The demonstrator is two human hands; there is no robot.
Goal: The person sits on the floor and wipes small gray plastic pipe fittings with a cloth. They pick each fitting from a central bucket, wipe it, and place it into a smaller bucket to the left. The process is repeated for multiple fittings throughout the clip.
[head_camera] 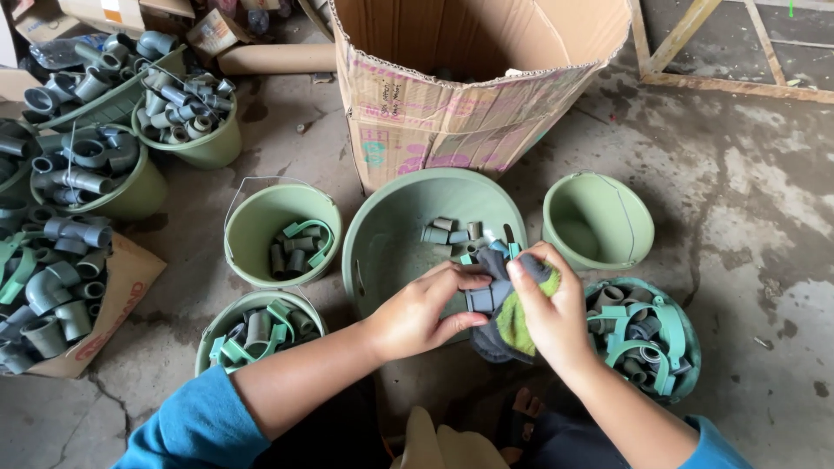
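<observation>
My hands (486, 304) pinch a grey pipe fitting (483, 298) and rag (512, 326) over the green basin (391, 243) on cracked, stained concrete floor (747, 217).

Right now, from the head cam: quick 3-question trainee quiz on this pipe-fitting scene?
1. True or false: the small bucket right of the large basin holds no fittings.
2. What does the left hand pinch?
A. grey fitting
B. clamp
C. wire handle
3. What colour is the cloth under the right hand?

Key:
1. True
2. A, the grey fitting
3. Yellow-green and grey
</observation>
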